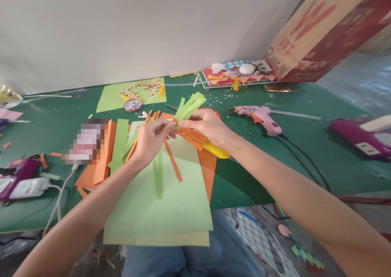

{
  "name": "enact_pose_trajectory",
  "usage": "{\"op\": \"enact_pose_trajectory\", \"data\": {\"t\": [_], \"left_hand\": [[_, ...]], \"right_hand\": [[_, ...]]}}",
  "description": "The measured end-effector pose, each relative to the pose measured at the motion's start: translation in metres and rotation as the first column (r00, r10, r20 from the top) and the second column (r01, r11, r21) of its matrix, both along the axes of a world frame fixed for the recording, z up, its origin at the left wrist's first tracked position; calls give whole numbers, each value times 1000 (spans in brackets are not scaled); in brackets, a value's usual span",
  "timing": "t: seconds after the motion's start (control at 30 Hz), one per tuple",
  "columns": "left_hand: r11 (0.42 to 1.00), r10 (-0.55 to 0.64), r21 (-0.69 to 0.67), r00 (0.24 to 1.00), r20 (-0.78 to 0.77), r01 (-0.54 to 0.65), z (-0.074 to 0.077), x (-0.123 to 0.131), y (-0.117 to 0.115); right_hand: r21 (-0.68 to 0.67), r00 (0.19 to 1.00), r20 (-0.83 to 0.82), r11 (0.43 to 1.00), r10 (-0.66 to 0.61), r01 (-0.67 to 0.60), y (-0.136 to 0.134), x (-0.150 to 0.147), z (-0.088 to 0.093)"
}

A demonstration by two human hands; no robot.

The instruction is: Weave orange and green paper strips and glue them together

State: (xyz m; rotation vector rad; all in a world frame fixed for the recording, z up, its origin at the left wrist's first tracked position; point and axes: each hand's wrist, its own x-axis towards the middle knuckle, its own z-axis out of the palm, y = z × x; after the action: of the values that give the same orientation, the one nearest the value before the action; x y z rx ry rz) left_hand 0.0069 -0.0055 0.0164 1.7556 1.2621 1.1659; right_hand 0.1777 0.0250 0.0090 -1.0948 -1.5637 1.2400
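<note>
My left hand (156, 136) and my right hand (207, 124) meet over the paper, both closed on a bundle of paper strips. Light green strips (192, 106) fan up and away between my fingers. Orange strips (190, 137) run out below my right hand, and one orange strip (173, 161) hangs down toward me. My fingertips hide where the strips cross. Beneath lies a pale green paper sheet (171, 216) that overhangs the table's front edge. Under my right hand a yellow toothed object (217, 150) is partly covered.
A pink glue gun (261, 118) with its cord lies to the right, near a purple power strip (363, 138). Orange paper (102, 159) and a blurred-out phone (87, 140) are left. A woven paper chain (140, 89) lies behind; a paper bag (317, 24) stands back right.
</note>
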Motion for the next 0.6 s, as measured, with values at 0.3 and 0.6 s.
{"op": "enact_pose_trajectory", "data": {"t": [0.3,0.6], "left_hand": [[998,-21,-57,999,-24,20,-1,-3,-2],[995,101,-3,992,80,-102,-2,-10,6]], "right_hand": [[-111,983,-185,993,16,-38,0,-1,4],[-231,988,-153,973,-17,-19,6,1,7]]}}
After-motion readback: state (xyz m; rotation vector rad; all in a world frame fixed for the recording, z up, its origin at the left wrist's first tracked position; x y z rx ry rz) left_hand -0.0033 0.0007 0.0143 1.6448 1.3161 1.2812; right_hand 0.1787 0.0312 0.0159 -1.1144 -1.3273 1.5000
